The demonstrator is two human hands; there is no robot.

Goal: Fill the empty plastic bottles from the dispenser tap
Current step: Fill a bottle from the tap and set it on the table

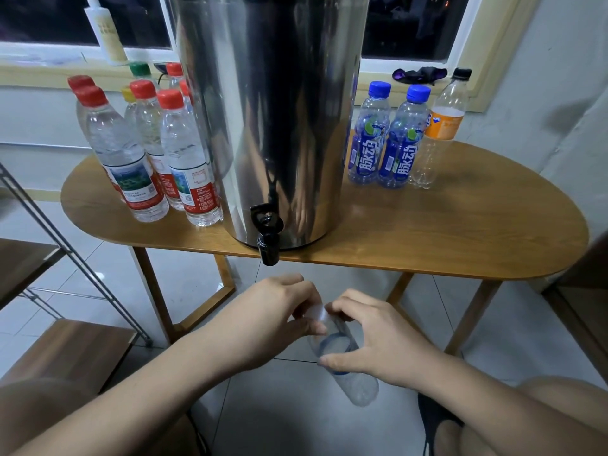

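While the right hand [378,343] grips the clear bottle [358,386] mid-body and the left hand [283,311] pinches its neck, it sits tilted, near, below the tap [268,250]. Light, thin-walled, crushable; probably best held at the stiffer shoulder.

A steel dispenser [273,110] stands upright, its black tap [268,238] low on its front. Below the tap a clear bottle [355,386] tilts, the left hand [279,311] pinching its neck and the right hand [378,340] round its body. Red-capped bottles [171,153] stand left of the dispenser; blue-capped bottles [371,136] and an orange-labelled bottle [441,126] stand to its right.
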